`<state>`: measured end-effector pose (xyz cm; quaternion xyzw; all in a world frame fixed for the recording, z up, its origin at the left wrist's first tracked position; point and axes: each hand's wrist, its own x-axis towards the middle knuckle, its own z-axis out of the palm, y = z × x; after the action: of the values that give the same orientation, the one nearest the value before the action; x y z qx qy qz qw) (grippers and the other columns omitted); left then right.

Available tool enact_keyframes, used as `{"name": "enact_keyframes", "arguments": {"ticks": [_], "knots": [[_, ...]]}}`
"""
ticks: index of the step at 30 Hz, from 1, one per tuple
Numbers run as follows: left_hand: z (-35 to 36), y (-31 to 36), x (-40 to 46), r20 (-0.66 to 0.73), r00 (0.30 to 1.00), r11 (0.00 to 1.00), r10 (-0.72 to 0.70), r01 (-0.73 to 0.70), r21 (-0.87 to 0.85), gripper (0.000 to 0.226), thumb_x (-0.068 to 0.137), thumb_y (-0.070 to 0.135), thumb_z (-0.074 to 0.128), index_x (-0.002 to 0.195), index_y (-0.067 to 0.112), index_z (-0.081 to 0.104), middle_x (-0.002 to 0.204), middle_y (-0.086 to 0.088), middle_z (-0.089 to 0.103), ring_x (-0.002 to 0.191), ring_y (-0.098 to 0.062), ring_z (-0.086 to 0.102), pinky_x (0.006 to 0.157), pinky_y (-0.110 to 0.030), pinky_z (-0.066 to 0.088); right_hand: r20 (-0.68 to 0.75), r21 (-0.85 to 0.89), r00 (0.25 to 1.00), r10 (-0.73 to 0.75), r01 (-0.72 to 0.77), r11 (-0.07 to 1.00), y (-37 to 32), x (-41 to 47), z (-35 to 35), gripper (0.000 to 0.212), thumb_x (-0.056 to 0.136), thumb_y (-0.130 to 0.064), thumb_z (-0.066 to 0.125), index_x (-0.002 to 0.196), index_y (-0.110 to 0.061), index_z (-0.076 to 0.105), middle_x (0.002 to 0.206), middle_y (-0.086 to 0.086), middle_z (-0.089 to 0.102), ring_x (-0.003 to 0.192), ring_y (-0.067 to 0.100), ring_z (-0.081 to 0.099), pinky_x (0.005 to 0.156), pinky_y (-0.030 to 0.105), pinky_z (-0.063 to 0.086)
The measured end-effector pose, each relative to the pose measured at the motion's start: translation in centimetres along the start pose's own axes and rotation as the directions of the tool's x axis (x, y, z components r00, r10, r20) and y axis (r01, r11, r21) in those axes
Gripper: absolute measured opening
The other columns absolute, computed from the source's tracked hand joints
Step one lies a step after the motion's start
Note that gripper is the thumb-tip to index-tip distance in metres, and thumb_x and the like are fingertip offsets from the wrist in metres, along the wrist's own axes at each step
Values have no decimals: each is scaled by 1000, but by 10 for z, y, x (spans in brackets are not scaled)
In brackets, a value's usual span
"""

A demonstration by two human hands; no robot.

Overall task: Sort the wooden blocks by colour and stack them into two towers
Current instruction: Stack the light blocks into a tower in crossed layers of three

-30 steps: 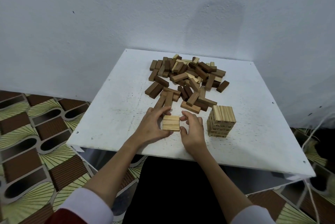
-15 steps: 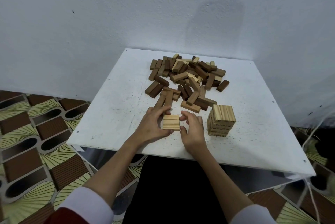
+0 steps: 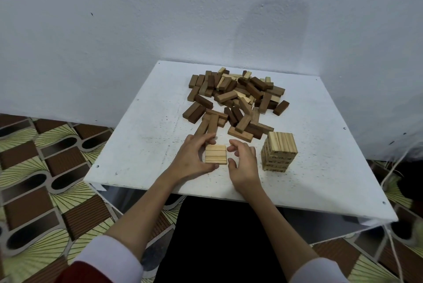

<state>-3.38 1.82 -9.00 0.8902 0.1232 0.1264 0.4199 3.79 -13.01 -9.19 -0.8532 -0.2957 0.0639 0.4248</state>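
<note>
Three light wooden blocks (image 3: 215, 157) lie side by side as a flat square layer near the table's front edge. My left hand (image 3: 193, 159) curls round the layer's left side, index finger behind it and thumb at its front corner. At the layer's right end is my right hand (image 3: 243, 163), its curled index finger and thumb against that end. A tower of light blocks (image 3: 279, 152), several layers high, stands to the right of my right hand. Behind the hands lies a loose pile of blocks (image 3: 235, 101), mostly dark brown with some light ones mixed in.
The white table (image 3: 137, 145) stands against a pale wall. The pile's nearest blocks lie just behind my fingers. Bare table surface lies to the left of my left hand and to the right of the tower. A patterned floor surrounds the table.
</note>
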Motion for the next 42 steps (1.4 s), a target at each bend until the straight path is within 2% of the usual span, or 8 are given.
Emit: {"name": "enact_keyframes", "arguments": {"ticks": [8,11,18,22,26,33,38,42], "knots": [[0,1,-1,-12,1000,999,-15,14,-50,77,63,33,77,134,26,49,112,11,58,103,7,36,81,-15,37,13,15,1000,18,-18,1000,-5,0,-2,46,89,2,49,132,-14,47,99,-16,45,110,19,42,99,39,39],[-2,1,0,-26,999,993,-45,41,-110,73,65,20,83,131,25,52,110,2,58,101,9,43,78,-3,37,28,69,999,45,-47,997,-10,0,-4,42,91,-2,48,131,-16,47,95,-21,46,110,17,43,100,41,38],[-19,27,1,-84,996,980,-40,23,-200,71,58,28,80,122,34,49,102,13,57,96,11,48,76,-3,37,106,243,994,-20,-6,970,-30,3,-26,63,84,-2,61,139,-17,35,123,-2,47,106,11,46,86,23,41],[-26,48,9,-78,997,969,24,-43,-242,75,63,8,85,123,32,47,103,7,58,94,6,54,78,-6,42,167,210,977,-136,100,973,-46,11,-56,79,80,2,66,145,-19,26,132,-2,42,109,8,48,89,19,46],[-19,73,23,-65,989,969,133,-144,-199,81,63,9,85,133,24,46,102,6,60,101,-7,56,85,-18,46,184,154,967,-175,147,977,-51,16,-97,77,77,7,68,143,-12,32,126,4,48,92,1,52,71,3,42],[15,119,44,43,974,964,223,-214,-158,84,67,12,83,140,16,41,109,0,57,93,-4,53,73,-5,42,175,-3,970,-169,172,985,-20,16,-155,72,72,-7,77,129,-30,40,114,-4,55,99,7,47,78,8,38],[38,132,51,114,966,968,234,-220,-120,88,66,24,84,141,17,39,107,0,57,106,-15,53,94,-34,46,181,-66,979,-91,104,992,4,14,-169,75,74,-12,77,137,-22,37,113,-12,53,112,10,41,93,21,36],[44,132,53,154,962,973,224,-213,-86,91,68,24,84,144,18,35,102,7,53,109,-16,50,98,-41,43,212,-111,976,-54,78,991,10,16,-171,77,77,-21,76,140,-24,33,114,-14,49,113,5,36,91,17,27]]}}
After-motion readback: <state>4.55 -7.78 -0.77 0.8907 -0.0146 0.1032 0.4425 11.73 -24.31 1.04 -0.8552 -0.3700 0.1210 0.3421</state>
